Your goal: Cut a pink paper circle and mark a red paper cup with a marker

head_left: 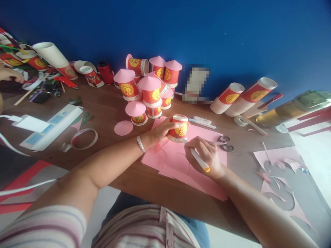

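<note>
My left hand [164, 131] is wrapped round a red paper cup [181, 128] with a yellow round emblem, held over pink paper sheets [176, 162]. In my right hand [203, 153] is a white marker [198, 159] with an orange end; its tip is close to the cup's lower rim. Scissors [227, 144] lie on the paper just right of my right hand. Behind the cup rest a capped pen and a small white item [202, 120]. Several red cups with pink cone tops [150, 90] stand grouped behind my left hand, beside a pink paper disc [123, 127].
Stacked cups [249, 96], a tape roll [241, 120] and a bottle [292, 108] stand back right, paper scraps [278, 186] front right. A power strip [51, 127] and tape ring [84, 138] lie left. Another person's hand [11, 74] is far left among clutter.
</note>
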`<state>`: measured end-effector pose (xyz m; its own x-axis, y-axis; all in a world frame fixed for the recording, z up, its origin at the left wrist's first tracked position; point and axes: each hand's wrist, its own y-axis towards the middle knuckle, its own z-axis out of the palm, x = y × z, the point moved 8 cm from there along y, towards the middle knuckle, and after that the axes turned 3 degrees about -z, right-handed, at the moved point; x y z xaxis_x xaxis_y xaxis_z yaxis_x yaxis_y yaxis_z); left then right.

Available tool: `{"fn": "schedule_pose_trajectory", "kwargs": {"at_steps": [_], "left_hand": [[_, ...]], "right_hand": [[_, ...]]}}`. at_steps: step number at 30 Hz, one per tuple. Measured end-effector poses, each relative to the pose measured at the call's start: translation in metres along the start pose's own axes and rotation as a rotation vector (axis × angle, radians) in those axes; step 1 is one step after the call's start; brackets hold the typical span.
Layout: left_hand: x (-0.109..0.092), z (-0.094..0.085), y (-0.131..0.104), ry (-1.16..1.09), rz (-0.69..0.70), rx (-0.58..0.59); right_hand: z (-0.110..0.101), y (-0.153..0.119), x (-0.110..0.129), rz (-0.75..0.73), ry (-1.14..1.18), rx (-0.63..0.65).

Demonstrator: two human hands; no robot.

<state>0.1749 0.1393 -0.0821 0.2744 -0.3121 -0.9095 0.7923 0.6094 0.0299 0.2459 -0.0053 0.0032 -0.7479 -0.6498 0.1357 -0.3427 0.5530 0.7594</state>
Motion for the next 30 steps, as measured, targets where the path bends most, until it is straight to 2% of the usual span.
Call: {"fn": "schedule_pose_trajectory", "kwargs": {"at_steps": [9,24,30], "left_hand": [[-0.0054,0.0037,-0.0005,0.024,0.028,0.022],[-0.0020,0.0021,-0.0002,0.002,-0.013,0.018],[-0.0019,0.0002,0.0007,0.015,0.023,0.023]], "right_hand": [[0.0031,-0.0005,-0.0003,0.005,0.012,0.015],[-0.0003,0.0002,-0.0005,0.001,0.005,0.003],[-0.0012,0.0007,0.0021,-0.008,0.019,0.011]]}}
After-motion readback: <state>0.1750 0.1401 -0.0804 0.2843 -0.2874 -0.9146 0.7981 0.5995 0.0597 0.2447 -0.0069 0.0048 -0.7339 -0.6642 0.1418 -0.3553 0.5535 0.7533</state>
